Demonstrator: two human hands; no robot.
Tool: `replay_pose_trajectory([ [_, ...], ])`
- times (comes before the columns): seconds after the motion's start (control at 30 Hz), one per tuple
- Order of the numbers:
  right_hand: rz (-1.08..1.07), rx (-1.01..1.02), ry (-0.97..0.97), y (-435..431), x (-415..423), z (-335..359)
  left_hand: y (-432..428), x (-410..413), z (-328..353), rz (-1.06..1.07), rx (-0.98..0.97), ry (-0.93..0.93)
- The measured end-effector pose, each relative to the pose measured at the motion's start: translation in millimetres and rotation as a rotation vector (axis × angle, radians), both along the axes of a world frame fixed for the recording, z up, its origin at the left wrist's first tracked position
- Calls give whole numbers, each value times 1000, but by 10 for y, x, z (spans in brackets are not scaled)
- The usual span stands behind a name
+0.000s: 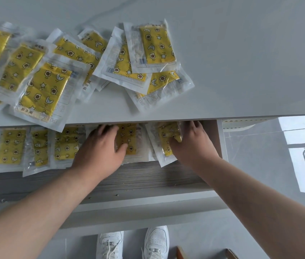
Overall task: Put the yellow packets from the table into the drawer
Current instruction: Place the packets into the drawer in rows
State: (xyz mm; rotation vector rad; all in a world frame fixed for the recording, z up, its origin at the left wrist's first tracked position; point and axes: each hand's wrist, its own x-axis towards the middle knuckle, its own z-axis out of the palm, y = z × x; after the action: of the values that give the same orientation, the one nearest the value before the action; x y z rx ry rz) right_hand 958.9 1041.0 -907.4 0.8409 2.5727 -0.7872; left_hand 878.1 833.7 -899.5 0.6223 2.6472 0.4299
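Several yellow packets (45,88) in clear wrappers lie scattered over the left and middle of the white table (222,62); one hangs over its front edge. Below the edge the drawer (129,178) stands pulled out, its wood-grain bottom showing. Along its back lies a row of packets (10,146). My left hand (101,146) rests flat on a packet (130,137) in the middle of the drawer, thumb pressing on it. My right hand (191,141) holds a tilted packet (166,141) at the drawer's right end, thumb on top, fingertips hidden under the table edge.
The drawer's white front panel (110,204) juts toward me at waist level. My white shoes (133,242) stand on the glossy grey floor (260,165) below it. A brown wooden object (181,253) peeks in at the bottom right.
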Motion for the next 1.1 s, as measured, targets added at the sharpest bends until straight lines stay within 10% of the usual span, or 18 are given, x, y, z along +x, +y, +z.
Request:
replay_pose_trajectory([
  [0.27,555,211,-157,-5,184,71,-107,-47,-128,-433,-142,31],
  [1.1,520,394,-231,-132,-51,-58,-76,-100,-203,-468,-103,22],
])
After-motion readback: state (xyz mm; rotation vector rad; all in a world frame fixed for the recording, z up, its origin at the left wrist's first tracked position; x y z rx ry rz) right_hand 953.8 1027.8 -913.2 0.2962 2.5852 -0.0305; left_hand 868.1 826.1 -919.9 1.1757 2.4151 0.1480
